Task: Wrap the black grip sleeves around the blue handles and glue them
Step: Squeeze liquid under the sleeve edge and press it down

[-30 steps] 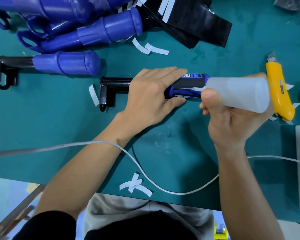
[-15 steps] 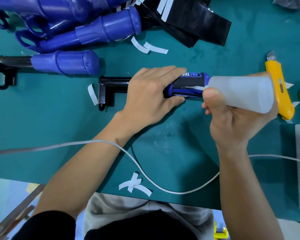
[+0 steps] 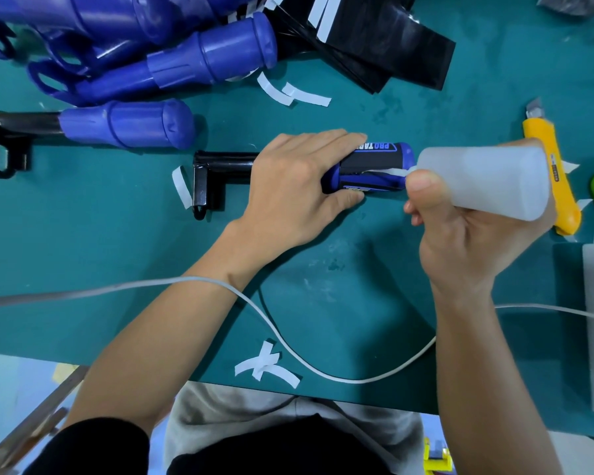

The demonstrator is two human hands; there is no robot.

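The left hand (image 3: 299, 186) grips the blue plastic handle (image 3: 374, 182) and its black printed grip sleeve (image 3: 374, 161) on the teal surface (image 3: 117, 252). The right hand (image 3: 477, 248) clasps a translucent plastic bottle (image 3: 487, 180), contents unclear.

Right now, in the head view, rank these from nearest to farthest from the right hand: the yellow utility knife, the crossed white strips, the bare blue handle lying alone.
1. The yellow utility knife, just beyond the right hand, far right.
2. The crossed white strips, at the table's near edge, middle.
3. The bare blue handle, far left.
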